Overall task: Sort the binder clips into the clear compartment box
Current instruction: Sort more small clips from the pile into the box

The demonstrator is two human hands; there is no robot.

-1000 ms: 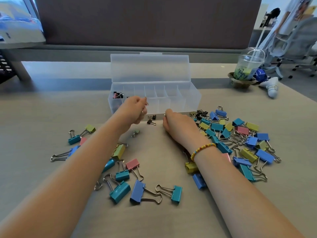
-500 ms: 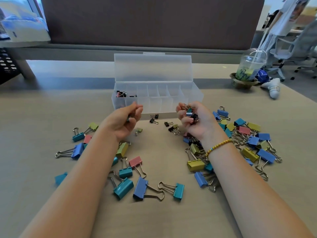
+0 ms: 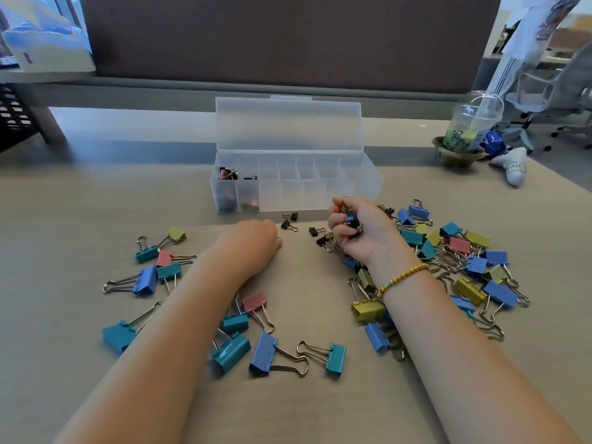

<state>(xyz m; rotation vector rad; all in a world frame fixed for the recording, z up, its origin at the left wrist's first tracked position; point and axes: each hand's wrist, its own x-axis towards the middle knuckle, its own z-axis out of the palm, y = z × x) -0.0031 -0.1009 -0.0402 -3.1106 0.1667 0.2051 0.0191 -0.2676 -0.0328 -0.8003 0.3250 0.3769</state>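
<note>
Near the table's [image 3: 304, 411] front edge, big coloured binder clips [image 3: 266, 354] lie scattered between the person's forearms, more heaped toward the right edge. Mid-table, the left hand [image 3: 253, 240] rests knuckles-up on the surface, its fingers hidden so I cannot tell its grip, while the right hand [image 3: 355, 227] curls around a bunch of small clips [image 3: 350, 219]. Behind, the clear compartment box [image 3: 358, 184] stands open, small clips in its leftmost compartments.

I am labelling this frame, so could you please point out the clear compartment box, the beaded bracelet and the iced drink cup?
clear compartment box [image 3: 368, 182]: head view, bare front wall at right end.
beaded bracelet [image 3: 402, 278]: head view, yellow beads across right wrist.
iced drink cup [image 3: 471, 126]: head view, clear side wall.
</note>
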